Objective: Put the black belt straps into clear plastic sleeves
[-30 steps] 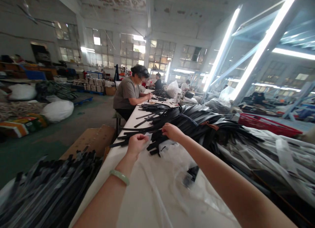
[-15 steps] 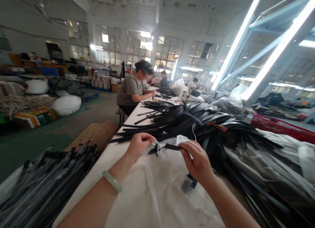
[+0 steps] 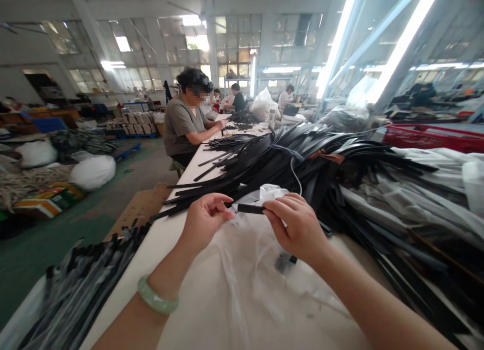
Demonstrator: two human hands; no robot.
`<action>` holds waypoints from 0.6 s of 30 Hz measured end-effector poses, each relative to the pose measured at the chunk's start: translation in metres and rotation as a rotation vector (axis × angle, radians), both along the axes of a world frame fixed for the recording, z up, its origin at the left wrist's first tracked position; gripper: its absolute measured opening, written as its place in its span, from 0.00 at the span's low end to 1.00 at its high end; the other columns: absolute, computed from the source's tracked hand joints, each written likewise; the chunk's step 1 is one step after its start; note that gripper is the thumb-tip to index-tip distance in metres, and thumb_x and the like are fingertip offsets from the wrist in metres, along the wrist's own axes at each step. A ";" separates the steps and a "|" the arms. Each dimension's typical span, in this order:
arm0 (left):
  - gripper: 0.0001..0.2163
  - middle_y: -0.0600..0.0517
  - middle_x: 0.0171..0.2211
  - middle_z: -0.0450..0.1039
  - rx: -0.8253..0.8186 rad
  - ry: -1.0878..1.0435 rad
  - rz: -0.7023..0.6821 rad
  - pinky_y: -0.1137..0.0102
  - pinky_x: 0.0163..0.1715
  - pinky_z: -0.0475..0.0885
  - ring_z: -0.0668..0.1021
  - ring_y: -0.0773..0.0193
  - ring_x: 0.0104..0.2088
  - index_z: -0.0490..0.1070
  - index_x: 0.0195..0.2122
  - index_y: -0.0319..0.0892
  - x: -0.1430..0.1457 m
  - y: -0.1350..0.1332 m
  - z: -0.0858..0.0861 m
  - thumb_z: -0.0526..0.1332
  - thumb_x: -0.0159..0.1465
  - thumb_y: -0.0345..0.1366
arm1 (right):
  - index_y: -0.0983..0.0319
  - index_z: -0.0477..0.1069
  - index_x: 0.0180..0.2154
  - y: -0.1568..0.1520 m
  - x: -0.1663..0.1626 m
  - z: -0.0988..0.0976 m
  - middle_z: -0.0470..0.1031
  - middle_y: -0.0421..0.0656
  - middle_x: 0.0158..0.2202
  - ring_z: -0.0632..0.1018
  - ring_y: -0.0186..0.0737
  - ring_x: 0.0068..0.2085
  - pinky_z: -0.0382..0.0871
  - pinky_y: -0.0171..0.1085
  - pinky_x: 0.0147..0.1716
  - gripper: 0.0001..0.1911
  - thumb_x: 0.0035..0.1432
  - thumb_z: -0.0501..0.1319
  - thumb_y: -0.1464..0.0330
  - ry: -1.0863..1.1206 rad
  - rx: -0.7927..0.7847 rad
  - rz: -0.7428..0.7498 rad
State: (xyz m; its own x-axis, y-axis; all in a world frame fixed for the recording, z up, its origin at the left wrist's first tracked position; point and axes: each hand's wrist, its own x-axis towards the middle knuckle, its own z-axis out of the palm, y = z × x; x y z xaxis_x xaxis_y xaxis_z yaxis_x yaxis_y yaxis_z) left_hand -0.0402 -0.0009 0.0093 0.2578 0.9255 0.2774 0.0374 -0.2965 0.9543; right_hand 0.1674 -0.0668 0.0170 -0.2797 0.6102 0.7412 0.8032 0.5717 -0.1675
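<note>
My right hand (image 3: 297, 224) is closed on a short black strap (image 3: 250, 209), whose free end points left toward my other hand. Thumb and fingers of my left hand (image 3: 206, 219) are pinched together at a thin clear plastic film (image 3: 236, 221); a small black end shows beside those fingertips. More of the crumpled film (image 3: 272, 191) bulges up behind the strap and trails down over the white tabletop (image 3: 204, 299). A green bangle (image 3: 157, 297) circles my left wrist. Under the film, near my right wrist, lies a small dark piece (image 3: 289, 259), partly hidden.
A big tied bundle of black straps (image 3: 264, 158) covers the table beyond and to the right. More straps in plastic (image 3: 86, 284) are stacked at the lower left. A co-worker (image 3: 187, 118) sits at the table's far left side. A red crate (image 3: 431, 137) stands at right.
The view has shifted, so the background sits further left and higher. Both hands have stayed close together; the strap is now more level, and the left fingers have curled closer to its end.
</note>
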 end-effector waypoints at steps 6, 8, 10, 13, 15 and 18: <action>0.15 0.57 0.22 0.70 -0.045 -0.027 -0.029 0.77 0.25 0.67 0.73 0.70 0.24 0.72 0.37 0.38 -0.001 0.001 0.000 0.70 0.48 0.32 | 0.63 0.70 0.34 -0.001 -0.002 0.000 0.70 0.41 0.26 0.69 0.38 0.29 0.60 0.39 0.37 0.11 0.65 0.50 0.70 -0.023 -0.051 -0.007; 0.16 0.57 0.22 0.71 -0.054 -0.034 -0.042 0.77 0.25 0.67 0.73 0.70 0.24 0.72 0.38 0.38 0.000 0.002 0.000 0.70 0.47 0.32 | 0.63 0.70 0.34 -0.001 -0.003 0.000 0.70 0.42 0.26 0.70 0.38 0.30 0.59 0.38 0.37 0.11 0.65 0.50 0.70 -0.032 -0.072 -0.013; 0.17 0.56 0.22 0.71 -0.068 -0.043 -0.054 0.77 0.26 0.67 0.73 0.70 0.24 0.72 0.39 0.38 0.000 0.003 0.000 0.70 0.47 0.32 | 0.63 0.69 0.34 -0.001 -0.004 0.001 0.70 0.42 0.26 0.69 0.38 0.30 0.59 0.38 0.37 0.11 0.65 0.50 0.69 -0.041 -0.087 -0.015; 0.19 0.56 0.22 0.72 -0.085 -0.049 -0.064 0.77 0.27 0.67 0.73 0.70 0.24 0.71 0.40 0.37 -0.001 0.005 -0.002 0.71 0.47 0.33 | 0.62 0.69 0.33 -0.002 -0.004 0.002 0.69 0.42 0.25 0.69 0.38 0.29 0.59 0.38 0.37 0.12 0.65 0.49 0.69 -0.045 -0.092 -0.019; 0.19 0.56 0.23 0.72 -0.087 -0.045 -0.063 0.77 0.27 0.66 0.73 0.71 0.24 0.71 0.40 0.37 -0.002 0.006 -0.002 0.71 0.48 0.34 | 0.63 0.69 0.33 -0.003 -0.004 0.003 0.69 0.42 0.25 0.68 0.38 0.29 0.59 0.38 0.37 0.13 0.65 0.49 0.69 -0.039 -0.089 -0.019; 0.19 0.56 0.23 0.72 -0.085 -0.034 -0.056 0.77 0.27 0.66 0.72 0.71 0.25 0.71 0.41 0.37 -0.003 0.006 -0.002 0.71 0.48 0.34 | 0.63 0.69 0.34 -0.004 -0.004 0.003 0.70 0.42 0.26 0.69 0.38 0.29 0.59 0.38 0.37 0.12 0.65 0.48 0.69 -0.016 -0.083 -0.013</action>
